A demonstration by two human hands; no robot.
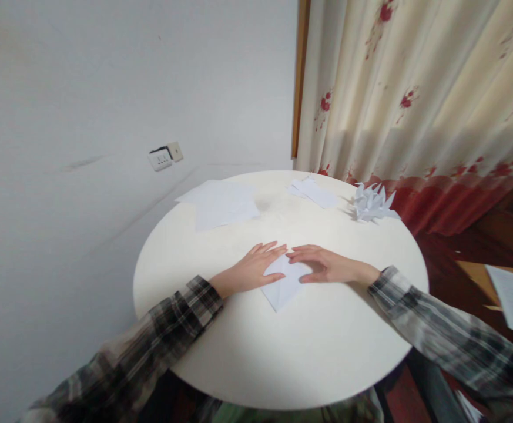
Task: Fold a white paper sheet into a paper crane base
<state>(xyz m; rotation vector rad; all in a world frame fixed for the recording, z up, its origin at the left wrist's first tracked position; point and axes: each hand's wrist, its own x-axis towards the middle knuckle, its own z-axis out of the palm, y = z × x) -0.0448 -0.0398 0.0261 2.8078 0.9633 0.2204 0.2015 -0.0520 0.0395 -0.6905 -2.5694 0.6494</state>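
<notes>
A white sheet of folded paper (280,295) lies on the round white table (282,358), one corner pointing toward me. My left hand (256,270) rests flat on its left side, fingers stretched out and the thumb across the paper. On the right side, my right hand (327,264) is curved over the paper's edge, its thumb and fingers apart. Both hands' fingertips come close together at the paper's far corner. Part of the paper is hidden under the hands.
Loose white sheets (225,205) lie at the back left of the table. Smaller paper pieces (312,191) are at the back. A cluster of folded paper cranes (371,202) stands at the back right. Beyond are a wall socket (160,159) and a floral curtain (406,100).
</notes>
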